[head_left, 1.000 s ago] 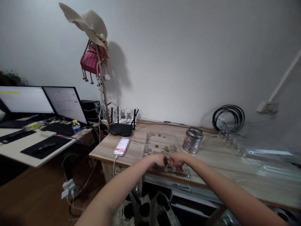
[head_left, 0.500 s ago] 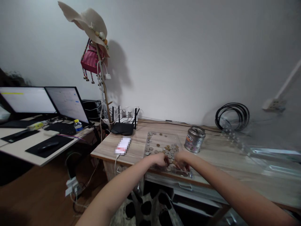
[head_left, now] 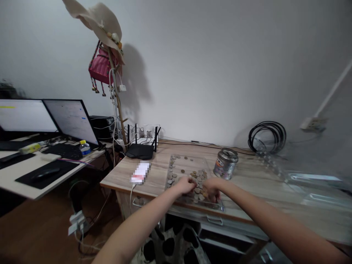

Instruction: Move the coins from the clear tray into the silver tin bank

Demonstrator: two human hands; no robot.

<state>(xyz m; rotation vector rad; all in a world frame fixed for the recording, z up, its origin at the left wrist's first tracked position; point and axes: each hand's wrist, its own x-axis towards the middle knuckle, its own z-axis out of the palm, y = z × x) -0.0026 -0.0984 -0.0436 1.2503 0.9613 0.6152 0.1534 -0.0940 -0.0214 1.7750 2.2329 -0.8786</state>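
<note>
Both my hands reach over a clear tray (head_left: 176,163) of several loose coins (head_left: 199,176) on the wooden desk (head_left: 156,168). My left hand (head_left: 184,185) rests on the coins near the tray's middle, fingers curled down. My right hand (head_left: 212,189) lies just to its right at the tray's near corner, fingers bent onto coins. What either hand pinches is too small to make out. A silver tin can (head_left: 225,163) with a slot in its lid stands just right of the tray.
A phone (head_left: 140,172) on a cable lies left of the tray, a black router (head_left: 139,148) behind it. A hat stand (head_left: 115,91) bears a hat and pink bag. Monitors (head_left: 70,119) sit on the left desk. Coiled black cable (head_left: 266,137) and clear plastic trays (head_left: 310,183) are on the right.
My hands have come apart a little and dropped lower onto the coins in the tray. The camera has shifted slightly right.
</note>
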